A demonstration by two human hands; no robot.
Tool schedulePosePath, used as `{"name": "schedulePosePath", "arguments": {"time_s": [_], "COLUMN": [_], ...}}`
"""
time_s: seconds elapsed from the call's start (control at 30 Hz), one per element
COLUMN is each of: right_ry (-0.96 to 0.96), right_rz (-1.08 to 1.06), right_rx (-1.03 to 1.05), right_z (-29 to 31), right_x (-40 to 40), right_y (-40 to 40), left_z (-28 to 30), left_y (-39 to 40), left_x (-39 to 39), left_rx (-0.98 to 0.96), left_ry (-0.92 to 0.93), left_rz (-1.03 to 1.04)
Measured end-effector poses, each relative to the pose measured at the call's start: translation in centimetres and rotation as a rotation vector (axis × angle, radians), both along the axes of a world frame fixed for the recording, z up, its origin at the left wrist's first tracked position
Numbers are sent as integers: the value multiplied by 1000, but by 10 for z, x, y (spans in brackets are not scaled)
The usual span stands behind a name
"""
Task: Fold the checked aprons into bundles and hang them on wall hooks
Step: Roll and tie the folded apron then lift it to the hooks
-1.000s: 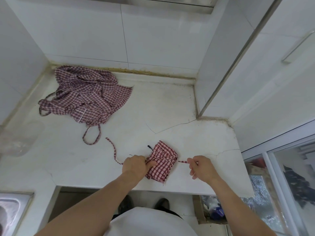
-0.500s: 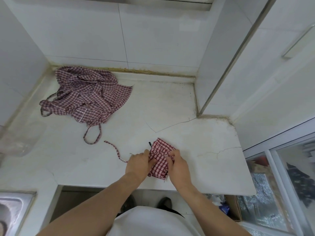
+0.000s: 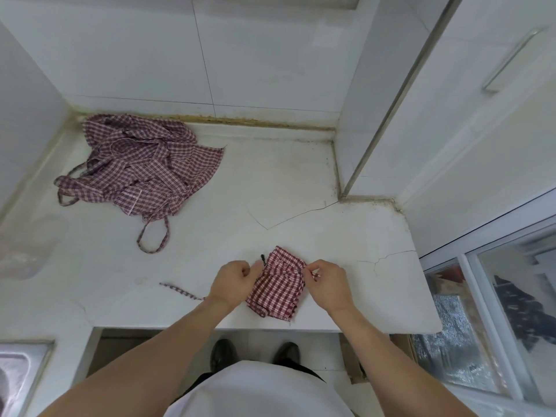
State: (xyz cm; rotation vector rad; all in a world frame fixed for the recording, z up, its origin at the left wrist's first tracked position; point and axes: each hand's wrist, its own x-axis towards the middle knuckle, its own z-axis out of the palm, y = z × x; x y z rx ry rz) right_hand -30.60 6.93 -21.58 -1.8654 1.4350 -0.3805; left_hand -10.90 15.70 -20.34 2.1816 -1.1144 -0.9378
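Note:
A small folded bundle of red-and-white checked apron lies near the front edge of the white counter. My left hand sits at the bundle's left side with curled fingers gripping its checked strap, whose loose end trails left on the counter. My right hand is at the bundle's right side and pinches the other strap end between thumb and fingers. A second checked apron lies crumpled at the back left of the counter, its neck loop hanging toward me. No wall hooks are in view.
White tiled walls close the counter at the back and left. A white cabinet with a metal edge stands at the right. A steel sink is at the lower left. A clear plastic item lies at the left edge.
My right hand went from pulling the strap out to the right, in over the bundle, and now to the bundle's right side. The left strap's loose end has shortened toward my left hand.

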Motion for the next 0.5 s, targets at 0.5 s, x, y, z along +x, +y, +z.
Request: {"name": "schedulePosePath", "arguments": {"time_s": [0.5], "right_ry": [164], "right_rz": [142], "right_rx": [-136], "right_z": [5], "right_x": [6], "right_y": [-2], "left_z": [30], "left_y": [-30], "left_x": [-25], "left_rx": [-24], "left_ry": [734], "left_rz": [-122]}}
